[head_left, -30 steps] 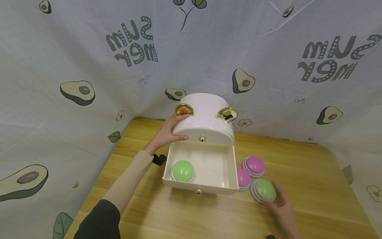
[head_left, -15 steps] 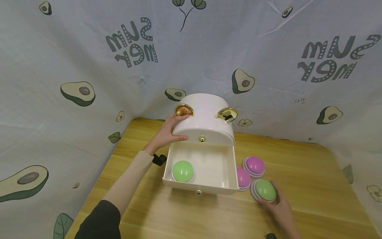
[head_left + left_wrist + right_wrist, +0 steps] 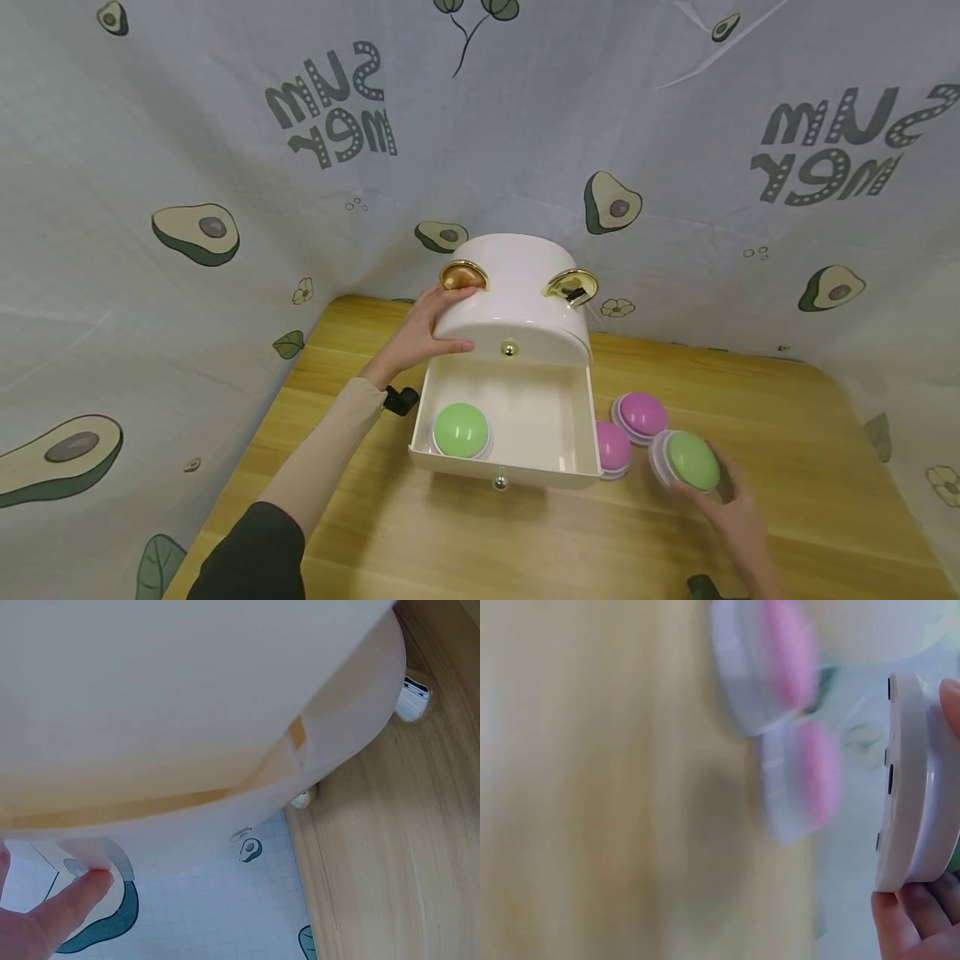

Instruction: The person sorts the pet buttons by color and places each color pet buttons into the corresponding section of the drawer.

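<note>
A right hand [image 3: 723, 504] lifts a green-domed disc [image 3: 692, 461] clear of the table [image 3: 757, 408], its underside bared to the right wrist camera.

Fingers and thumb pinch the disc by its pale base, to the right of the white box [image 3: 517, 271]; the left hand [image 3: 416, 333], thumb and fingers spread wide, lies against the box's left side, fingertips by one gold ear [image 3: 463, 275]; a second green-domed disc [image 3: 461, 430] sits in the front left corner of the extended drawer [image 3: 528, 412]; two pink-domed discs [image 3: 642, 414] stand on the table, one just beside the drawer.
</note>
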A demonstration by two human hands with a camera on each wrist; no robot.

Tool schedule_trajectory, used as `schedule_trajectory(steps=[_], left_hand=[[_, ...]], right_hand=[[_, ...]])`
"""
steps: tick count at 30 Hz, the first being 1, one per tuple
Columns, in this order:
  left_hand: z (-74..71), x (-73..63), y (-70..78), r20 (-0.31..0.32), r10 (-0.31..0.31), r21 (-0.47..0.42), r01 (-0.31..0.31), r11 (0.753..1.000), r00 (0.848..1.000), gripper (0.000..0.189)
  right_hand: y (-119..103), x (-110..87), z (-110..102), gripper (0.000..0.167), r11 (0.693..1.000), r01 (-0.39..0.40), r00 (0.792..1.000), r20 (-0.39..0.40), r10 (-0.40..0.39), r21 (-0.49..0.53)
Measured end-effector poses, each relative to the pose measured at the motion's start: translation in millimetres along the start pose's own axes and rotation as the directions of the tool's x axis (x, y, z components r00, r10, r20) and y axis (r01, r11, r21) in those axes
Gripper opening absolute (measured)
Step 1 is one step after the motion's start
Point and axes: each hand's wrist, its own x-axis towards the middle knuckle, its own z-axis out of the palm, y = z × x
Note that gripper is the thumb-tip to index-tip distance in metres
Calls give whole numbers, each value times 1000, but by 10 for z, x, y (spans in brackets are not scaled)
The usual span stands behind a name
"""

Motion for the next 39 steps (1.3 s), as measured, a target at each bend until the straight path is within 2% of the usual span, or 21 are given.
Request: schedule_trajectory(steps=[3, 5, 9, 11, 20, 23, 27, 33, 39], left_hand=[[2, 8, 1, -7, 6, 5, -6, 1000, 1000, 78], [3, 10, 5, -11, 5, 5, -5, 1000, 1000, 78], [2, 9, 10, -14, -4, -5, 4, 1000, 1000, 78], [1, 8, 12, -15, -11, -6, 11, 1000, 1000, 78], [5, 14, 0, -16, -16, -10, 16, 1000, 1000, 78], [6, 15, -3, -17, -15, -15, 15, 1000, 1000, 78], [8, 15, -8, -21, -7, -13, 7, 1000, 1000, 78], [10, 11, -15, -28, 2, -9, -3, 1000, 1000, 78], [19, 16, -14, -26, 5, -28, -6, 1000, 1000, 78]], right_hand=[[-243, 34, -45, 82, 992, 100, 995, 17, -101, 74], [-424, 52, -59, 83, 988, 136, 989, 39, -139, 69], [-767, 87, -44, 84, 981, 194, 977, 89, -192, -18], [-920, 105, -21, 85, 975, 223, 970, 105, -220, -10], [-1492, 148, 173, 88, 936, 351, 919, 180, -352, 35], [-1608, 159, 261, 88, 922, 377, 896, 217, -386, 84], [-1707, 167, 371, 87, 915, 387, 877, 261, -403, 115], [-1766, 176, 512, 86, 916, 373, 861, 313, -401, 147], [-1725, 211, 636, 85, 916, 366, 849, 344, -401, 163]])
